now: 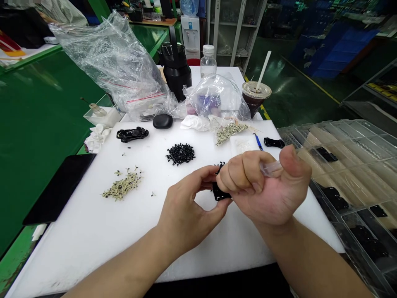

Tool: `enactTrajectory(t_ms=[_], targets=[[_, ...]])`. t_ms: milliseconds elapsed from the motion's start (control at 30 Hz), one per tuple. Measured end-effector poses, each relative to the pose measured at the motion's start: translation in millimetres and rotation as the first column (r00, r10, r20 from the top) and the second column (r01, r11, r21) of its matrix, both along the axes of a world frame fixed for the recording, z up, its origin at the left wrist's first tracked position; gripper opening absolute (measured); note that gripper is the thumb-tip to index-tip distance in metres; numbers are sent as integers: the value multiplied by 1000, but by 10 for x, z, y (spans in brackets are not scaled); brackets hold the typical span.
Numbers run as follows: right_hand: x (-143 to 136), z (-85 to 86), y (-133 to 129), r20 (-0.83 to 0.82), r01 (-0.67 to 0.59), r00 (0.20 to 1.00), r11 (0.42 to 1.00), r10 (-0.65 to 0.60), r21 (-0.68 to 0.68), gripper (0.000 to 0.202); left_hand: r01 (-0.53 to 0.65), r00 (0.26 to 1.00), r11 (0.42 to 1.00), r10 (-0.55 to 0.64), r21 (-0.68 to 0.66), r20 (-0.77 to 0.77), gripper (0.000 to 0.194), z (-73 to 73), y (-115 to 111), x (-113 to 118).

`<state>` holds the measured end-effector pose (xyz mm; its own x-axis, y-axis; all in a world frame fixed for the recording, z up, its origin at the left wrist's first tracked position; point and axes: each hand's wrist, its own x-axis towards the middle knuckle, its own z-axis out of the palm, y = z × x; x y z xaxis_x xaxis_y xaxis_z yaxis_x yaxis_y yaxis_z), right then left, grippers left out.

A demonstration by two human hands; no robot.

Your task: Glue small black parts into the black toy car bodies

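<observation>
A small black part (221, 193) is held between the thumb and fingers of my left hand (189, 207), above the white board. My right hand (263, 186) is wrapped round a clear plastic tool (271, 168), its fingers covering part of the black part. Just behind the hands, more small black pieces (221, 164) show partly. Left of them lies a pile of tiny black pieces (180, 154). Farther left is a heap of pale, dark-tipped pieces (123, 187). A black car-shaped part (132, 134) lies at the back left, another (274, 142) at the back right.
A compartmented clear tray (356, 165) stands at the right. Along the back are a plastic bag (114, 62), a black bottle (176, 74), a drink cup (256, 95), a black case (162, 121) and a blue tool (257, 141). A dark tablet (60, 186) lies at the left edge.
</observation>
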<state>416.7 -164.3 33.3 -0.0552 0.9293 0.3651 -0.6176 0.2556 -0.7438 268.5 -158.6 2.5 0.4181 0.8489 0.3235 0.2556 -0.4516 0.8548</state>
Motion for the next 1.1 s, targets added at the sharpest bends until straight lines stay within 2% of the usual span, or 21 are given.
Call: enactTrajectory(t_ms=[333,500,600,667,767,833,933,1000,1067,1100], targets=[[-1,-50,30,-13,-41,999,999,41,23,68,9,1000,1000,-9,-15,-1,45,-10,38,11],[-55,-49,-17,134,49,989,997,-55,53,64,31,999,999,-31,-34,-12,41,-15,60,-15],[59,11,-18,208,125,969,990,-135,64,61,-1,999,999,-2,-53,-53,42,-41,106,-51],[215,18,41,177,282,942,959,-285,41,54,-76,994,994,71,-73,-80,47,-58,144,-79],[458,-114,224,204,558,823,821,-529,-120,38,-164,984,975,151,-149,-94,49,-62,200,-111],[555,-265,351,365,603,785,753,-501,-265,35,-182,983,959,173,-215,-60,50,-53,232,-119],[583,-380,422,534,565,778,742,-332,-363,35,-182,982,935,187,-303,-11,51,-35,269,-116],[554,-297,359,485,574,780,762,-396,-300,33,-174,984,922,180,-346,-14,49,-23,276,-108],[501,-124,231,308,571,805,802,-506,-173,33,-145,988,913,151,-382,-16,46,-14,261,-92],[466,-33,160,191,537,837,836,-513,-109,34,-121,992,909,130,-399,-5,45,-12,247,-79]])
